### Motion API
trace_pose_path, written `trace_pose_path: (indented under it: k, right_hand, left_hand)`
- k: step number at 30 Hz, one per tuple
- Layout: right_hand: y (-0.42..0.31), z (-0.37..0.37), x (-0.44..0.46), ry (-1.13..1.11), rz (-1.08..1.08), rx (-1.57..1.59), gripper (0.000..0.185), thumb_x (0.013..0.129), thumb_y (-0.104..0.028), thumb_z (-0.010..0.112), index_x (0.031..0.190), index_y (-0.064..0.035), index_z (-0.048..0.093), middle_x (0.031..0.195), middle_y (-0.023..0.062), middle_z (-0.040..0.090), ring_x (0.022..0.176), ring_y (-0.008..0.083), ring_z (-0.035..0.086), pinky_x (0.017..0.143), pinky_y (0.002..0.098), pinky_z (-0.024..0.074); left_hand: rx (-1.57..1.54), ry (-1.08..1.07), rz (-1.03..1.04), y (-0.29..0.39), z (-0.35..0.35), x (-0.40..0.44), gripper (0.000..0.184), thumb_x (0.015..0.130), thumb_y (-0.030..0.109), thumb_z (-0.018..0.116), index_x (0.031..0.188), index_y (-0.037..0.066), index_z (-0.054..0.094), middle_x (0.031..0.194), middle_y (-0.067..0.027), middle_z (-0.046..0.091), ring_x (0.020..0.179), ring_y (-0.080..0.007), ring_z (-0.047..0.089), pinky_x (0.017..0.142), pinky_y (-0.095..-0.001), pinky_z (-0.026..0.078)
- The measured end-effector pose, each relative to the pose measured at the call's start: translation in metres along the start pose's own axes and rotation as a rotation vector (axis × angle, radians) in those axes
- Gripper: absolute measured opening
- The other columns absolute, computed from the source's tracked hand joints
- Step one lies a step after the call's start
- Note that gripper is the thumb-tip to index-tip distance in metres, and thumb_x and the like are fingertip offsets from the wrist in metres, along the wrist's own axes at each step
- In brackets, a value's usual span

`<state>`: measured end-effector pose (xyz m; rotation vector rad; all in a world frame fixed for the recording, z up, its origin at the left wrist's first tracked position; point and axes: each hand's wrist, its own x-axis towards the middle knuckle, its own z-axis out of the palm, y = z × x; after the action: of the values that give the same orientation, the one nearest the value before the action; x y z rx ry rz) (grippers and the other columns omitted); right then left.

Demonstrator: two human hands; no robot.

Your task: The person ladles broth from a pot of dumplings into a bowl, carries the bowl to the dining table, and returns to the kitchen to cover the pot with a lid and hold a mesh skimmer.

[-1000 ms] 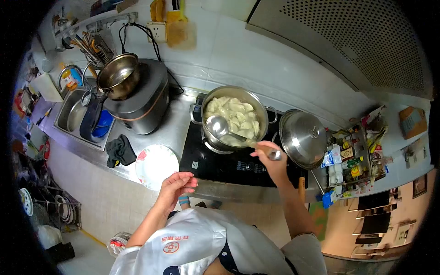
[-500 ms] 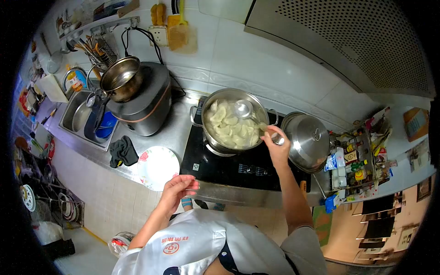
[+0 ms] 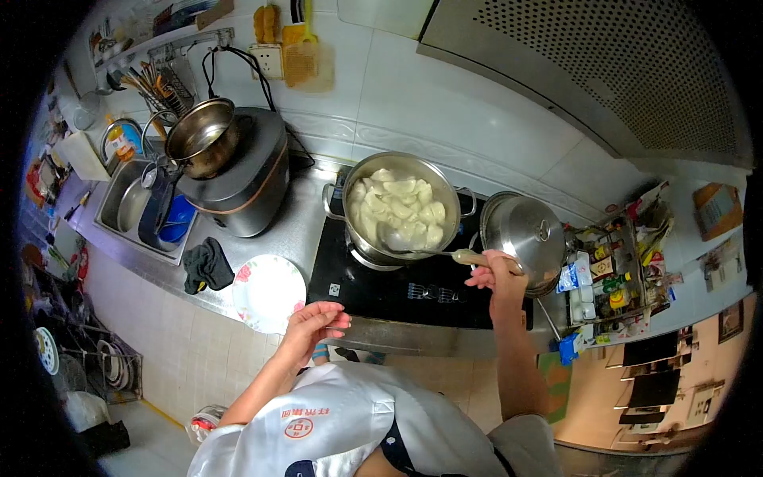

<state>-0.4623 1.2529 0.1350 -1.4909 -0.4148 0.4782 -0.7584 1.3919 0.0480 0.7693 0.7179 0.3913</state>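
My right hand is wrapped round the handle of a metal ladle. The ladle's bowl lies at the near left inside of a steel pot, partly under the food. Several pale dumplings fill the pot, which stands on a black cooktop. My left hand hovers by the counter's front edge, beside a white plate with a floral rim. Its fingers are bent and loosely together, and whether anything is between them is too small to tell.
A domed steel lid is right of the pot. A dark cloth lies left of the plate. Behind are a grey cooker with a small pan on top, and a sink. Seasonings stand at right; a range hood hangs above.
The ladle's bowl has moved from the pot's far side to its near left and sunk among the dumplings. My right hand has shifted right and nearer to me. My left hand has barely moved.
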Motion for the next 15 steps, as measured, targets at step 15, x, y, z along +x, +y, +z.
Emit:
trace_pose_path:
  k: [15]
  right_hand:
    - [0.054,0.051,0.041,-0.208,-0.642,-0.498,0.025,0.075,0.001,0.067,0.1,-0.0019,0.064,0.092,0.0098,0.062,0.085,0.0198,0.062,0.074,0.0294,0.048]
  left_hand:
    - [-0.003,-0.074,-0.011,0.0,0.0,-0.002,0.023,0.09,0.017,0.056,0.106,0.001,0.059,0.097,-0.0119,0.066,0.091,-0.0193,0.063,0.078,-0.0313,0.051]
